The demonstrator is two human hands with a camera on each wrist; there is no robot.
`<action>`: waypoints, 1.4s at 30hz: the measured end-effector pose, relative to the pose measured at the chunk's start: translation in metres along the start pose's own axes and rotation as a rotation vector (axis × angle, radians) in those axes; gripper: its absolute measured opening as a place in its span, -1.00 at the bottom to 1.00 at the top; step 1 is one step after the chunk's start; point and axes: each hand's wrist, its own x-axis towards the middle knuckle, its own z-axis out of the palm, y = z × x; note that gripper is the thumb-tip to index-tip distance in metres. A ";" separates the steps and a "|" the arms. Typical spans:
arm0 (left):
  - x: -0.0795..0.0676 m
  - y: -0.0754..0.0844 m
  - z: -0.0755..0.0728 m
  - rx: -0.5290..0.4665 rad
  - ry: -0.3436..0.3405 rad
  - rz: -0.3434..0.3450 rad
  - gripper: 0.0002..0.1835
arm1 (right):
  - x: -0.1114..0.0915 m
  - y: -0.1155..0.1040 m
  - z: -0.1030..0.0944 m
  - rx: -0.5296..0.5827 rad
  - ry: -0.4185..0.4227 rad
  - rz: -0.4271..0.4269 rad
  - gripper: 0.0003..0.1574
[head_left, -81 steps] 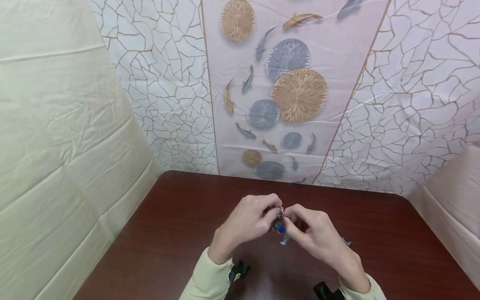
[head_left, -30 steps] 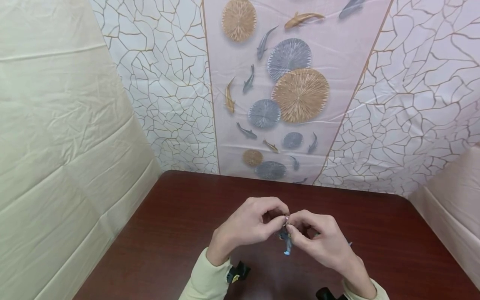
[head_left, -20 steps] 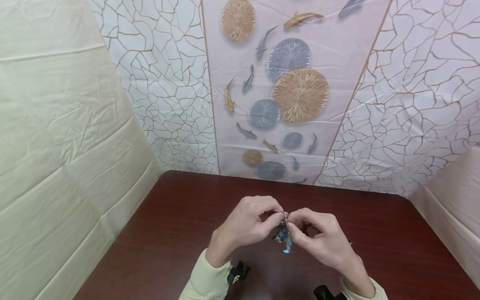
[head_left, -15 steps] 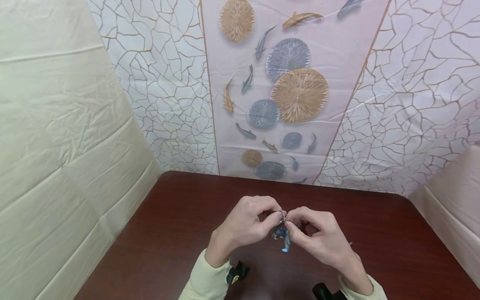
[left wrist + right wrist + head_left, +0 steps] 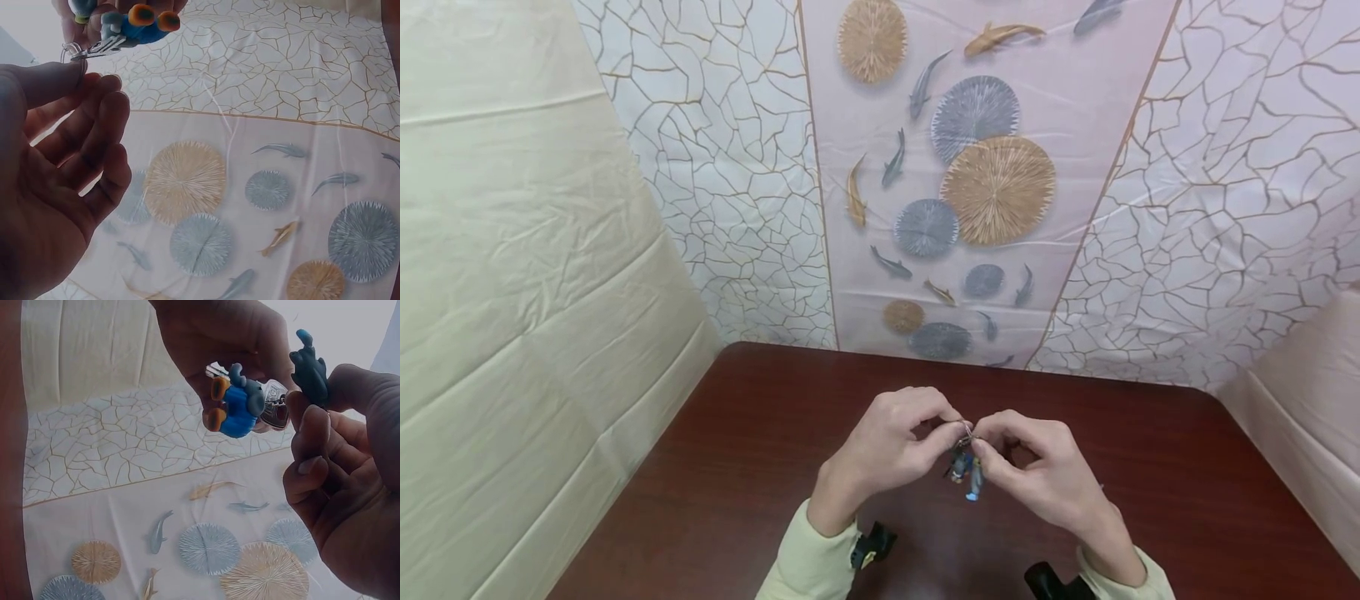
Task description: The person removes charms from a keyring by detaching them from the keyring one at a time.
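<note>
Both hands meet over the table, around a metal key ring with charms on it. My left hand pinches the ring between thumb and index finger, its other fingers loosely curled in the left wrist view. My right hand pinches at the top of a slim grey-blue figurine charm with a light-blue tip, which hangs under its fingertips in the head view. Beside it dangles a blue figurine with orange-and-dark feet. Silvery metal pieces hang at the ring too. The fingertips partly hide the ring.
The dark red-brown table has a patterned cloth behind it and a cream cloth at the left. A tiny light-coloured bit shows past the right wrist, mostly hidden. Black straps with cameras sit at both wrists.
Since the earliest frame the grey-blue figurine has come to hang lower under my right fingertips. The hands moved right, then slightly back left, and the ring and blue figurine show more openly between them.
</note>
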 end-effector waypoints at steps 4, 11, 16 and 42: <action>0.000 0.001 0.000 0.002 0.006 -0.012 -0.90 | 0.001 -0.001 0.000 0.003 0.001 -0.006 -0.58; 0.000 0.000 -0.001 -0.044 -0.023 0.005 -0.94 | 0.000 -0.002 -0.001 -0.018 0.001 -0.011 -0.56; 0.003 0.000 -0.001 -0.034 -0.005 0.084 -0.93 | -0.001 -0.002 0.000 0.000 -0.006 -0.026 -0.56; 0.003 0.004 0.003 0.192 0.064 0.113 -0.93 | 0.000 -0.002 0.000 -0.059 0.021 -0.024 -0.56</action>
